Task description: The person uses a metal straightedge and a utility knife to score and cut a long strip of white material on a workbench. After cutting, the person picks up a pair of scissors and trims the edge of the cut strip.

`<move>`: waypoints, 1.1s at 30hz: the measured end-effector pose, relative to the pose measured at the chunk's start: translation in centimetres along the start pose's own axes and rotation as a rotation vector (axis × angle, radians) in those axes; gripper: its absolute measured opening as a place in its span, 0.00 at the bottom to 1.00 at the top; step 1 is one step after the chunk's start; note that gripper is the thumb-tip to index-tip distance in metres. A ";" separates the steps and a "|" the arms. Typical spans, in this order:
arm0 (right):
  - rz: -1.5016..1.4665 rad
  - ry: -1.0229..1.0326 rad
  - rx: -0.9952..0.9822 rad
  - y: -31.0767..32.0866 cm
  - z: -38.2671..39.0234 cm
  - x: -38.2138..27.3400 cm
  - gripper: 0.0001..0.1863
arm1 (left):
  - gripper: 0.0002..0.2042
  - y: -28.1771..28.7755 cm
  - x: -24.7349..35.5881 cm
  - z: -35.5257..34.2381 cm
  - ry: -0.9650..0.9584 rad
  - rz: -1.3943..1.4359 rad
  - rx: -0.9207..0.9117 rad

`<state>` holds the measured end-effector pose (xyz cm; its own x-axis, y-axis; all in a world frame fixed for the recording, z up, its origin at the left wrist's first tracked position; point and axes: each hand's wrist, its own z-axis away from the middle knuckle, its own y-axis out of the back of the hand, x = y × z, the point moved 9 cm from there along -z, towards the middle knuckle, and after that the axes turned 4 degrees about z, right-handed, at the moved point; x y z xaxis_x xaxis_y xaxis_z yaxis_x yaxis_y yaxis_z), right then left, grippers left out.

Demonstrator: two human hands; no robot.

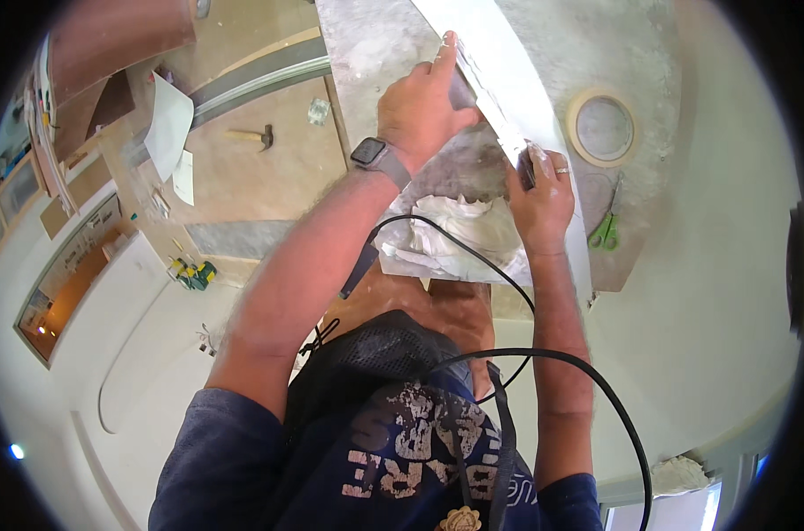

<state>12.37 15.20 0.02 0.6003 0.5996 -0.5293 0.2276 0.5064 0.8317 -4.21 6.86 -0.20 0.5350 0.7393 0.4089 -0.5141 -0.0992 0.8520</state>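
Observation:
A long white panel (519, 66) with a curved outer edge lies on the dusty work board (371, 49). White paste coats its inner edge. My left hand (420, 111), with a watch on the wrist, has its index finger stretched along that edge and its thumb spread toward it. My right hand (544, 199) is closed around a dark-handled scraper (513, 137) with white paste on it, held against the panel's edge. Part of the scraper is hidden by the fingers. A heap of soft white paste (464, 228) sits on the board nearer to me, between my forearms.
A roll of masking tape (601, 126) and green-handled scissors (606, 230) lie right of the panel. A hammer (251, 136) and white sheets (168, 124) lie on the left. Green-and-yellow tools (192, 273) are lower left. A black cable (588, 367) loops before my body.

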 end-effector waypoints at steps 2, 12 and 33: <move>-0.061 0.058 0.052 0.1 0.3 0.1 0.19 | 0.40 0.0 0.2 0.0 -0.006 0.008 0.012; -0.030 0.121 0.079 0.0 0.5 0.1 0.22 | 0.40 0.2 0.1 0.1 -0.016 0.024 0.064; -0.089 -0.104 -0.291 1.0 -3.8 -0.6 0.18 | 0.46 -0.3 -0.4 0.0 0.014 0.035 0.037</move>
<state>9.31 17.72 0.49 0.6667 0.4855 -0.5655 0.0636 0.7190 0.6921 -4.33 6.59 -0.63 0.5077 0.7440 0.4344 -0.5070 -0.1497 0.8489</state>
